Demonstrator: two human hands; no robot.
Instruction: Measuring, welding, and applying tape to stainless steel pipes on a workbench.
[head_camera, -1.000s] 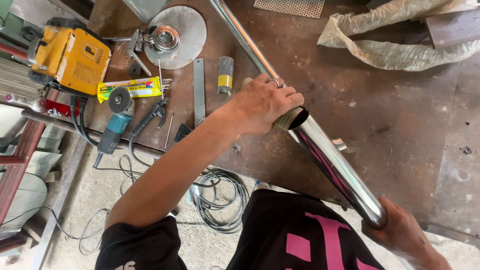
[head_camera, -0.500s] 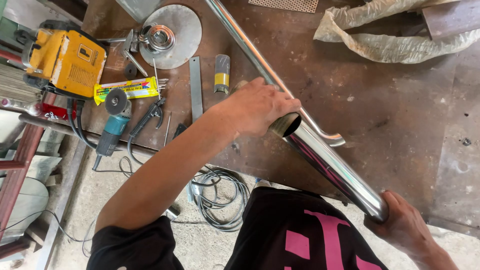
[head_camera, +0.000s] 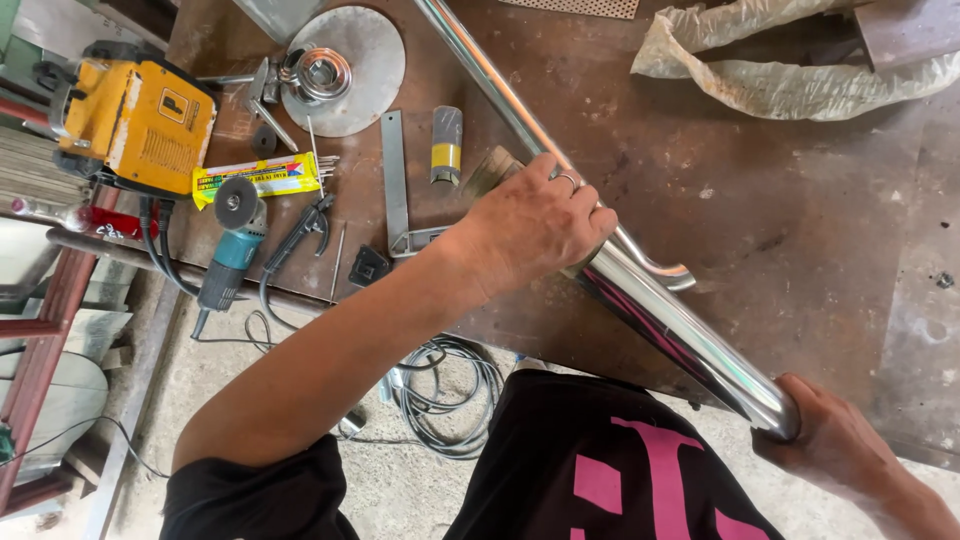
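**Two hands on a polished steel tube across a rusty workbench**

While the left hand lies over the polished steel tube near its middle, fingers curled down around it and pressed onto the metal, the right hand cups the tube's near end at the bench edge, fingers wrapped about the open mouth. A ring shows on one left finger. The tube runs slantwise over the brown steel workbench, from the top edge of the view down to the right hand, and a short curved piece of the same bright tube sits just beside it under the left hand.

Left of the tube lie a flat steel square, a small grey and yellow cylinder, a round steel disc bearing a shiny ring, a yellow packet of welding rods, a teal angle grinder and a yellow welding machine. Crumpled plastic sheeting lies at the far right. Coiled cable rests on the floor below.
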